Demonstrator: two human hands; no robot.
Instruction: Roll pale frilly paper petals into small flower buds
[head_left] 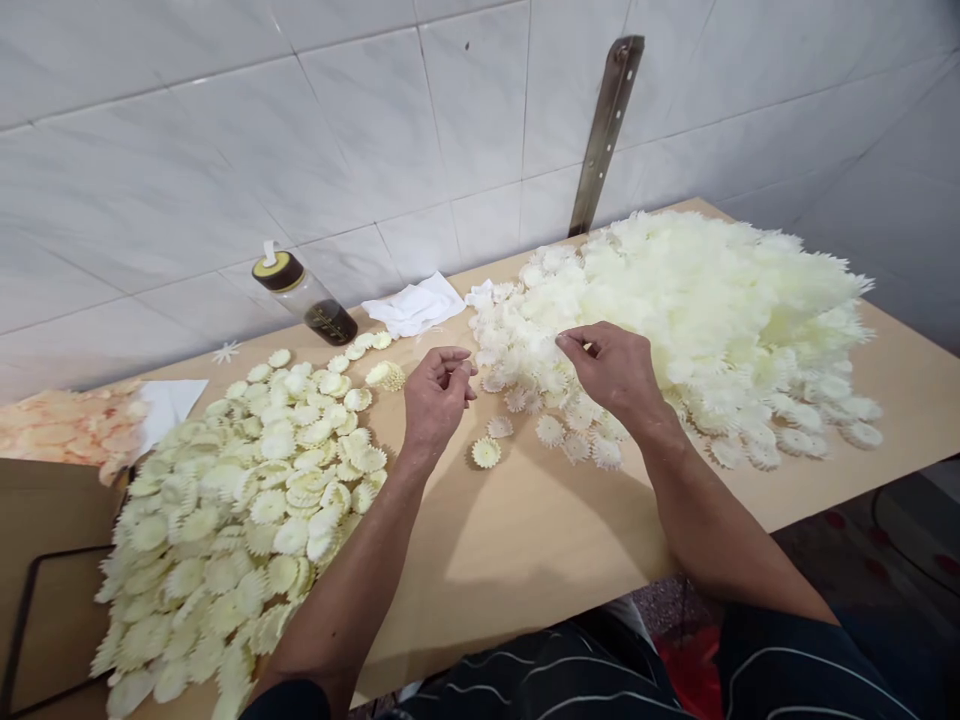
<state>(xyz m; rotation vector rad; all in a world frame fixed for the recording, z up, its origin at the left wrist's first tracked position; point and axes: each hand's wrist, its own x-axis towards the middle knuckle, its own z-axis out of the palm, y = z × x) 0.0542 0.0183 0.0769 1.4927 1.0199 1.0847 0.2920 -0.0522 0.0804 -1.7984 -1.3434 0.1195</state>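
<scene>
My left hand (437, 392) hovers over the wooden table (525, 540) with its fingers curled against the thumb; I cannot make out what is in the pinch. My right hand (611, 367) is beside it, thumb and fingers pinched together at the near edge of a big heap of white frilly flower pieces (720, 300). What it pinches blends into the heap. Loose single flower discs (486, 452) lie on the table just below both hands. A flatter spread of pale yellow flower discs (247, 500) lies left of my left arm.
A bottle with a yellow cap (304, 297) lies against the tiled wall, next to a white cloth (416, 305). Peach-coloured discs (67, 425) are piled at the far left above a cardboard box (45, 590). A metal bracket (604, 130) stands on the wall.
</scene>
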